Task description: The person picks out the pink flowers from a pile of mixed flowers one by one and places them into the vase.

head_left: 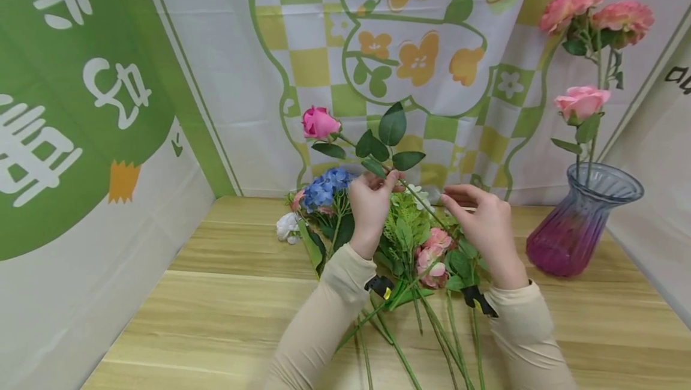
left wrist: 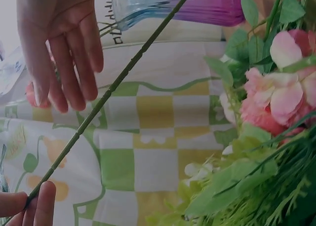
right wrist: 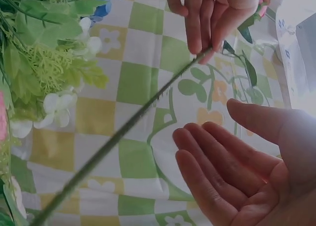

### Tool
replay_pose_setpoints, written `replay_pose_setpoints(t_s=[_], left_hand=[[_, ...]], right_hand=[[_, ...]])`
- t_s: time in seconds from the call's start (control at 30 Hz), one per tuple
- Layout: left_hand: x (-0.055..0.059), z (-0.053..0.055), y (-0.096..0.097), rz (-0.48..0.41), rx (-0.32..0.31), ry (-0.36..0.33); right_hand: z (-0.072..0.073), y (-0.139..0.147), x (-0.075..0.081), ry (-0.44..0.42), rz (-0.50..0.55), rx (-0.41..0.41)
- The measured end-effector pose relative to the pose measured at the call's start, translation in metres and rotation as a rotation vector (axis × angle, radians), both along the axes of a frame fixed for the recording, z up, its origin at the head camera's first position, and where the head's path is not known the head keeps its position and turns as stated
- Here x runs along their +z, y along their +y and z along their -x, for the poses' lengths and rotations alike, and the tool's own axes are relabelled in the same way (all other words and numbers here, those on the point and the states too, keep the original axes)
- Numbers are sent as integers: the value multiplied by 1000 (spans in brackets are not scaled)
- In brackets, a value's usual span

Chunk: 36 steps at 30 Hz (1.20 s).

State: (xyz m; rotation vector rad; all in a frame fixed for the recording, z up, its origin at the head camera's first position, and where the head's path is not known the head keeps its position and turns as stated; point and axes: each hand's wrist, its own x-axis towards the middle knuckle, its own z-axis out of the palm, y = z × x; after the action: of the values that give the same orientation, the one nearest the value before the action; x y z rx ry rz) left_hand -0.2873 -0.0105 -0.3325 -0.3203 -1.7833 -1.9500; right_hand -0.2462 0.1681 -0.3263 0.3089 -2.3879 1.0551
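My left hand (head_left: 372,207) pinches the green stem of a bright pink rose (head_left: 320,122) between thumb and fingers, just under its dark leaves (head_left: 393,124). The bloom points up and to the left, and the bare stem (left wrist: 106,95) slants down to the right. Beside that stem, my right hand (head_left: 482,219) holds nothing, its fingers spread apart from the thumb. In the right wrist view the palm of the right hand (right wrist: 237,181) faces the stem with a gap between. Below both hands lies a heap of artificial flowers, with blue hydrangea (head_left: 327,188) and pink blooms (head_left: 433,256).
A ribbed glass vase (head_left: 567,240), clear blue above and purple below, stands at the right with pink flowers (head_left: 582,104) in it. Loose stems (head_left: 396,351) stretch over the wooden table (head_left: 216,312) toward the front. A white bloom (head_left: 288,228) lies left of the heap. Printed cloth (head_left: 237,78) hangs behind.
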Motion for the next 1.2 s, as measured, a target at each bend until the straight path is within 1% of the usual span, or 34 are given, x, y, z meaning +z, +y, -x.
replay_pose_setpoints(t_s=[0.13, 0.27, 0.33, 0.37, 0.53, 0.67, 0.77, 0.9, 1.07, 1.2], left_hand=[[-3, -4, 6, -10, -31, -7], [4, -16, 11, -29, -71, 4], [8, -23, 12, -21, -74, 15], [8, -24, 13, -10, -68, 26], [10, -28, 15, 19, -58, 34], [10, -32, 16, 19, -90, 14], [9, -33, 16, 31, -98, 6], [10, -34, 17, 44, -106, 12], [13, -37, 19, 66, -86, 16], [14, -38, 20, 85, -64, 35]], right_hand=[[1, -3, -2, 34, 15, 1], [3, -6, -4, 84, 10, 3], [4, -7, -5, 90, 12, 8], [4, -8, -5, 87, 14, 11], [6, -10, -7, 70, 3, 27], [7, -11, -10, 72, -31, 31], [7, -12, -11, 68, -43, 26], [7, -12, -13, 77, -52, 8], [7, -12, -13, 103, -83, -17], [8, -11, -14, 116, -97, -28]])
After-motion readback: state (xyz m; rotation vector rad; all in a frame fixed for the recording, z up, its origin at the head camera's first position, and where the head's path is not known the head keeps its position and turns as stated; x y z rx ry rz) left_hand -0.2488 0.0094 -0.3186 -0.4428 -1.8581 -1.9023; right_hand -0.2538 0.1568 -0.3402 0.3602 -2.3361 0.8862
